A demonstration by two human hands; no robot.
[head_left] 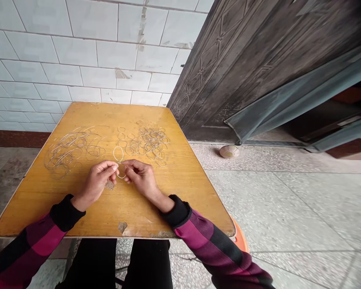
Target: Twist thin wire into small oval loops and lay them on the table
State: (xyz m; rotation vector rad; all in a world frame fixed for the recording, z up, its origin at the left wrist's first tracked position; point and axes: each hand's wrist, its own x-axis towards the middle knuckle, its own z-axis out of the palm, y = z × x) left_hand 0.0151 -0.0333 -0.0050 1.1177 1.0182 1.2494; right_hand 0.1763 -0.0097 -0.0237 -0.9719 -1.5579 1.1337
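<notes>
Between my hands, above the middle of the wooden table, is a thin pale wire bent into a loop on top, with a second loop below. My left hand pinches it from the left with thumb and fingertips. From the other side, my right hand also pinches the wire close to where the loops meet. Fingers hide part of that crossing. Loose, gently curved wires lie in a tangle to the left. On the right is a heap of looped wires, and a few loops sit just beyond my hands.
A white tiled wall stands behind the table. To the right are a dark carved door and a grey-green curtain. A pale ball rests by the doorway. An orange stool shows under the table's right corner.
</notes>
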